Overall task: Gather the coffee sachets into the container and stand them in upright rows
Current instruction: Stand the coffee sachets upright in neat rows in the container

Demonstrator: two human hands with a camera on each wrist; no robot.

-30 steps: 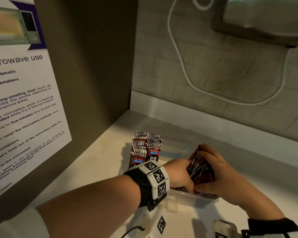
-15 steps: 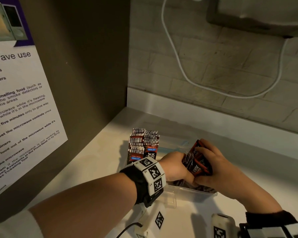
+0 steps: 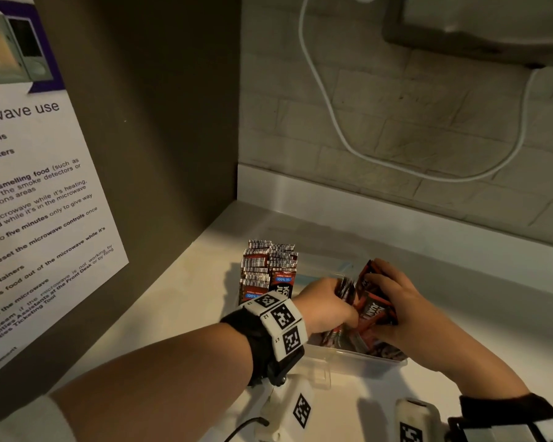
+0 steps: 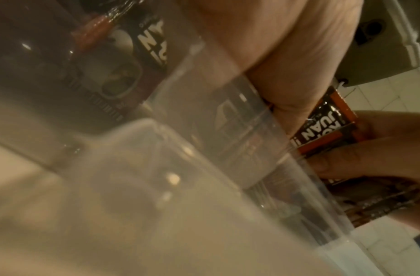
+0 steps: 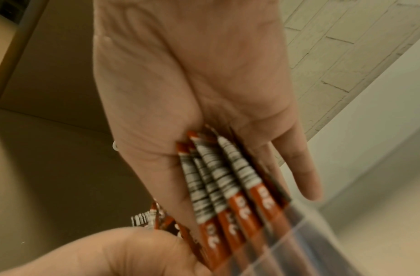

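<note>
Both hands were down in the clear container [image 3: 361, 357] on the bench [image 3: 179, 301]. The right hand [image 3: 393, 301] clutched a fanned bunch of sachets [image 3: 375, 309] between thumb and fingers, and the left hand [image 3: 324, 306] curled against the same bunch. A standing row of sachets [image 3: 267, 269] stood at the container's far left end, just beyond the left wrist.

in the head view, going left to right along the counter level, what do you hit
microwave notice → upright rows of sachets → left hand → bundle of sachets → right hand; both hands grip the bundle over the clear container.
</note>
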